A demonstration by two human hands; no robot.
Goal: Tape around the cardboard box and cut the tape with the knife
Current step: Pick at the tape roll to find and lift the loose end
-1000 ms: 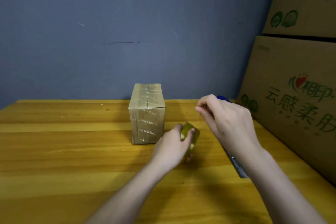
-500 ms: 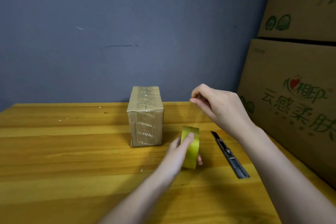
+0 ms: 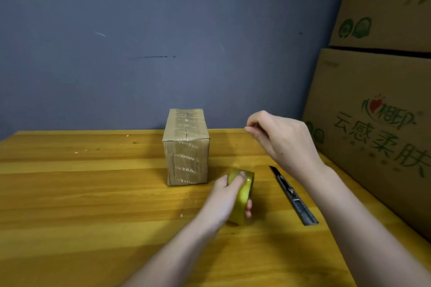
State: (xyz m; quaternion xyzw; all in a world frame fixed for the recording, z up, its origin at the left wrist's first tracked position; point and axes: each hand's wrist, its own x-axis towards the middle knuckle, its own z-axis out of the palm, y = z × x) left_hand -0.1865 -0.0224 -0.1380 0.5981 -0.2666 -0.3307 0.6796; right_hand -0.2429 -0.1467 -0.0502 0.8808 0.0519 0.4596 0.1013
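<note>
Left hand (image 3: 225,200) clamped round the tape roll (image 3: 242,196) on the table (image 3: 81,205), right hand (image 3: 282,140) raised, fingertips pinched on the barely visible tape end, cardboard box (image 3: 186,149) upright just beyond, knife (image 3: 292,194) lying right of the roll

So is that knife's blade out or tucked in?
Out. The utility knife lies flat on the table, dark blade tip protruding toward the wall.

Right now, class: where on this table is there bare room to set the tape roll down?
Bare wood left of the cardboard box and along the table's near edge. Crowded right of it: left hand gripping tape roll, knife, right hand.
</note>
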